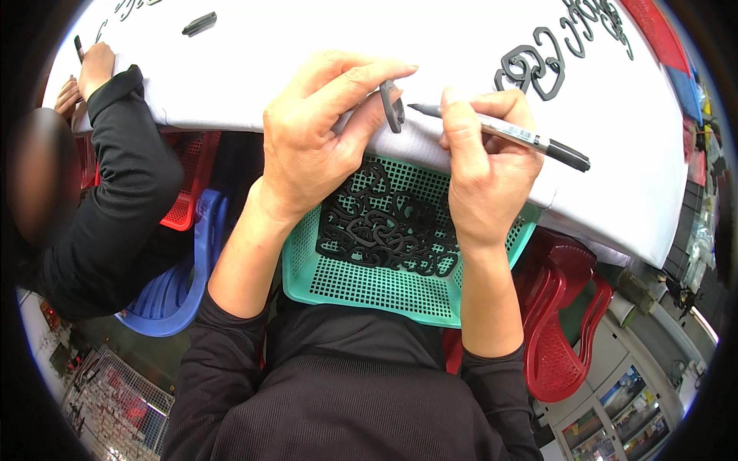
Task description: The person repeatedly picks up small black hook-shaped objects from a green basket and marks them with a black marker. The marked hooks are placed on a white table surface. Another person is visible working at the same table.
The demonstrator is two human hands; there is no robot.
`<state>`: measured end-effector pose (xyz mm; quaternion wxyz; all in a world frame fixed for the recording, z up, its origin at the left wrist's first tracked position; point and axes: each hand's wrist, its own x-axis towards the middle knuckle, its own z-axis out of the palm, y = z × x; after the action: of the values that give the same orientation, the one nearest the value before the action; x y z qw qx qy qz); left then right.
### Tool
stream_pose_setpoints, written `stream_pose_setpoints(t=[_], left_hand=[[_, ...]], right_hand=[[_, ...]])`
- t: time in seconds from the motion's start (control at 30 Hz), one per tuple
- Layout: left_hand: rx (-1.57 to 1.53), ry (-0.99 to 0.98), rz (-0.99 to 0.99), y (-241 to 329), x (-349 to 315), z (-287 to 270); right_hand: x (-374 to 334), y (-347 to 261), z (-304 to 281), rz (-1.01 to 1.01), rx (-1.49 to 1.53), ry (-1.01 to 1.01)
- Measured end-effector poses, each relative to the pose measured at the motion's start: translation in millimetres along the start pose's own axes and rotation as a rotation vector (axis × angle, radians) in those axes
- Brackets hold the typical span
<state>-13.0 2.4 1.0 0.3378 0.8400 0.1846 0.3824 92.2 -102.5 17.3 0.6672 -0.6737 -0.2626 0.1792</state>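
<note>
My left hand (pixel 311 142) pinches a small black curved piece (pixel 391 109) between thumb and fingers, held up above the table's near edge. In my right hand (pixel 492 173) is a marker pen (pixel 516 134) with a pale barrel, its black cap on the back end. The pen's dark tip points at the black piece, close to it; whether they touch I cannot tell. Below my hands, a green plastic basket (pixel 361 290) sits at my lap, holding a heap of black curved pieces (pixel 388 234).
A white-covered table (pixel 238 84) curves in front of me. More black hook-shaped pieces (pixel 530 65) lie on it at the far right, and a black marker (pixel 200 24) at the far left. Another person's dark sleeve (pixel 131 146) is at left. A red chair (pixel 557 330) stands at right.
</note>
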Motion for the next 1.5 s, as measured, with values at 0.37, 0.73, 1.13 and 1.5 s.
stream_pose_setpoints(t=[0.37,0.73,1.13,1.5], left_hand=[[-0.015,-0.007,0.02,-2,-1,0],[-0.03,0.001,0.062,-1,0,-2],[-0.124,-0.518,0.082,29,0,-15],[-0.119,-0.399,-0.054,33,5,-11]], right_hand=[[1,7,0,-0.034,-0.088,-0.017],[-3,7,-9,-0.076,0.022,0.095],[53,11,-61,-0.418,-0.598,0.13],[45,7,-56,-0.593,-0.908,-0.096]])
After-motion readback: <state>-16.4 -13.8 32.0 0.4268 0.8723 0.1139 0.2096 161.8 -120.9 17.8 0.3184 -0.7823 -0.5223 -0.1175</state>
